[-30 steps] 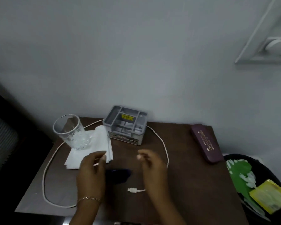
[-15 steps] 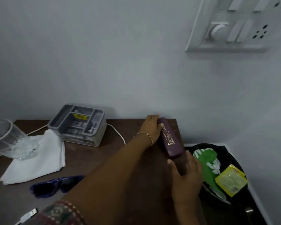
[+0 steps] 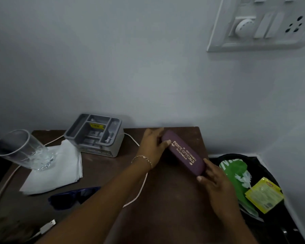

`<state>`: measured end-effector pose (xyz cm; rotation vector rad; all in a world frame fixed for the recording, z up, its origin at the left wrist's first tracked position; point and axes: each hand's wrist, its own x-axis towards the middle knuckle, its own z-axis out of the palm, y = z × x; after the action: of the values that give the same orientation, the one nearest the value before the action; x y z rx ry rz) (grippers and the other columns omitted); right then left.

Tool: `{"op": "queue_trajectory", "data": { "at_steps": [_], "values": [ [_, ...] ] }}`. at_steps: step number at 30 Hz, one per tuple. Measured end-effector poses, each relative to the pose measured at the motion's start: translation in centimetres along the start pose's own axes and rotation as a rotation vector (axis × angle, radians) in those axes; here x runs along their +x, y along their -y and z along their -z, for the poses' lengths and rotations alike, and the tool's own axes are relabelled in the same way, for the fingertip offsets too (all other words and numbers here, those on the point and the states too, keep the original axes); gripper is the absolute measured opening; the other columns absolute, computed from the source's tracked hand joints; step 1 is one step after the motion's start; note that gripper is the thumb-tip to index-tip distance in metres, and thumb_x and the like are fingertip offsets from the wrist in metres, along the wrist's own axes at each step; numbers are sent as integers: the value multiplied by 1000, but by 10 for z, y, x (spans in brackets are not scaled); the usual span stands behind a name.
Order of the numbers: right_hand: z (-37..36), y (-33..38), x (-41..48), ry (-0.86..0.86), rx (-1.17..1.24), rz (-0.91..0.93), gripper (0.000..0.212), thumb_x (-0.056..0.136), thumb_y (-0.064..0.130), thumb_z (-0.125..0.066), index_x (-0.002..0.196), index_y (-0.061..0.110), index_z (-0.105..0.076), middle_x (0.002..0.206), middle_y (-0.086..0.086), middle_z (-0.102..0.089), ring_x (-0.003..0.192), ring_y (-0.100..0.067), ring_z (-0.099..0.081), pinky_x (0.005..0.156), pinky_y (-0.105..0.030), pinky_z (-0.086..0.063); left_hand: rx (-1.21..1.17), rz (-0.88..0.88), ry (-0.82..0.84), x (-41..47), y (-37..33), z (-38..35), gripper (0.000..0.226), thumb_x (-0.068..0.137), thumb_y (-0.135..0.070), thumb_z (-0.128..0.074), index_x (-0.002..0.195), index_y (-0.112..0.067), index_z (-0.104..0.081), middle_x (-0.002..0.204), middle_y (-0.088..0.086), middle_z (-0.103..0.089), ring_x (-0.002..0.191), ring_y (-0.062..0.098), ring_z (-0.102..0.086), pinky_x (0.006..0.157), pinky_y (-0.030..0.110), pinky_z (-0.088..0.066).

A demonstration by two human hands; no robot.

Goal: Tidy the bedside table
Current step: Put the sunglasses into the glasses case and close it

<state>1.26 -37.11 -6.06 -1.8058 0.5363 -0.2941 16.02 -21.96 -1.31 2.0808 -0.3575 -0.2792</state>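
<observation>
I have the case [image 3: 183, 154] between both hands near the desk's [image 3: 165, 199] far right corner. It is a long maroon glasses case with gold lettering, lying at a slant, its far end toward the wall and its near end toward the right edge. My left grip [image 3: 152, 144] is closed on the far end: the thumb lies on top beside the lettering and the fingers curl around behind. My right grip [image 3: 212, 176] is closed on the near end, thumb on the upper edge, fingertips wrapped under the rounded tip. So the case spans the gap from one hand to the other. I cannot tell whether it rests on the desk or is lifted just clear of it.

A thin bracelet [image 3: 143, 158] sits on my left wrist, and my left forearm crosses the desk's middle over a white cable [image 3: 139, 192]. The cable's plug [image 3: 47, 227] lies near the front left corner. Blue sunglasses [image 3: 72, 195] lie left of my forearm, well apart from the case. At the far edge stands a grey organiser [image 3: 95, 134]. Left of it a glass [image 3: 23, 150] stands on a folded napkin [image 3: 56, 171]. Off the right edge, a black bin [image 3: 264, 166] holds a green wrapper [image 3: 234, 171] and a yellow packet [image 3: 263, 194].
</observation>
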Motion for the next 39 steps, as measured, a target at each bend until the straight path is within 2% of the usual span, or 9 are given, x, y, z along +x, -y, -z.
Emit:
{"op": "queue_trajectory", "data": {
  "at_steps": [5, 10, 12, 14, 17, 22, 29, 34, 39],
  "values": [
    [24, 11, -10, 292, -77, 47, 65, 79, -5, -65, 112, 51, -58, 116, -2, -65, 95, 1, -66, 82, -15, -52, -149, 21, 162, -63, 19, 33, 72, 66, -9, -80, 123, -37, -45, 102, -1, -60, 89, 10, -59, 82, 18, -48],
    [22, 15, -19, 387, -175, 88, 69, 86, -4, -57, 103, 62, -58, 118, 6, -61, 101, 0, -62, 86, -19, -51, -157, 140, 86, -114, 35, 41, 58, 65, -6, -80, 110, -23, -49, 83, -12, -63, 72, -11, -60, 67, 5, -44],
    [16, 18, -23, 402, -153, 114, 51, 90, 11, -58, 108, 58, -60, 126, 10, -57, 111, 6, -55, 89, -11, -46, -112, 136, 71, -126, 37, 41, 54, 63, -9, -82, 100, -24, -45, 80, -18, -60, 70, -20, -56, 62, 1, -39],
    [9, 21, -30, 426, -133, 87, 37, 80, 32, -67, 114, 47, -60, 129, 11, -53, 110, 14, -51, 87, -3, -42, -41, 136, 88, -132, 42, 38, 57, 60, -15, -84, 96, -22, -40, 81, -22, -56, 68, -18, -55, 60, 1, -38],
    [1, 14, -41, 432, -102, 67, 61, 56, 42, -81, 112, 48, -60, 128, 16, -50, 105, 16, -53, 81, -5, -47, 48, 167, 136, -140, 50, 34, 63, 60, -21, -83, 96, -24, -32, 85, -16, -58, 78, -1, -57, 61, 8, -41],
    [-4, -1, -46, 334, -334, 215, 68, 48, 86, -57, 112, 68, -46, 128, 39, -41, 115, 10, -47, 87, -8, -45, 73, 159, 118, -147, 65, 30, 53, 59, -21, -80, 92, -25, -39, 88, -12, -56, 86, 8, -57, 60, 6, -37],
    [-13, 7, -45, 294, -620, 462, 65, 67, 56, -61, 128, 49, -41, 133, 21, -42, 121, 12, -35, 101, -18, -33, 88, -5, 129, -136, 74, 38, 73, 64, -21, -80, 130, -22, -46, 118, -10, -39, 112, 5, -45, 87, -3, -27],
    [-34, 14, -47, 222, -985, 760, 55, 68, 50, -58, 117, 24, -53, 116, 2, -66, 104, -16, -64, 78, -25, -54, 124, -67, 151, -133, 78, 39, 71, 65, -27, -78, 129, -27, -47, 121, -14, -42, 113, 2, -45, 91, 1, -30],
    [-45, 4, -51, 86, -1181, 1032, 29, 79, 34, -49, 101, 14, -51, 107, -14, -71, 93, -31, -70, 72, -38, -58, 86, -82, 104, -134, 83, 35, 70, 63, -27, -79, 127, -22, -52, 126, -4, -55, 115, 3, -49, 94, -1, -27]
  ]
}}
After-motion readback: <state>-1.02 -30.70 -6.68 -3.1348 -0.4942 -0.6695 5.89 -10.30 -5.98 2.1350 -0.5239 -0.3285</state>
